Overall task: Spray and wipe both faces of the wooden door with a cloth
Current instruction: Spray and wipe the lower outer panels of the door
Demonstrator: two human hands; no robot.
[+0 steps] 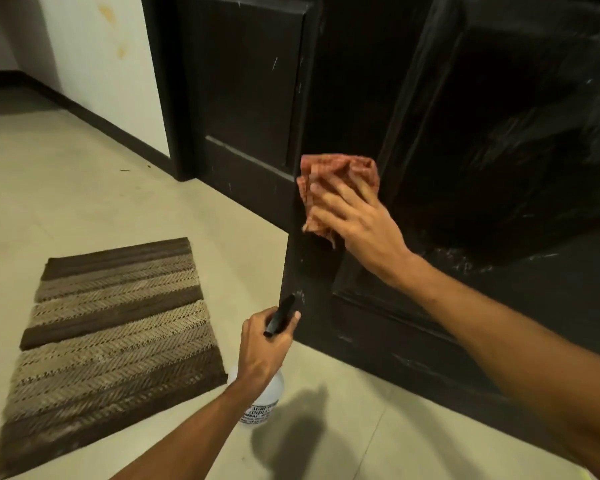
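The mat [111, 344] is lying on the floor [84, 188] left of the door [465, 168]; the spray bottle [267, 393] is sitting between them, below the cloth [329, 181].

Dim, warm yellowish indoor light, dark door [499, 133] losing detail, faint sheen on its right panel, soft shadow on the pale floor [118, 188] beside the door's near corner, cloth [333, 174] on the door slightly blurred, wide-angle bowing at edges.
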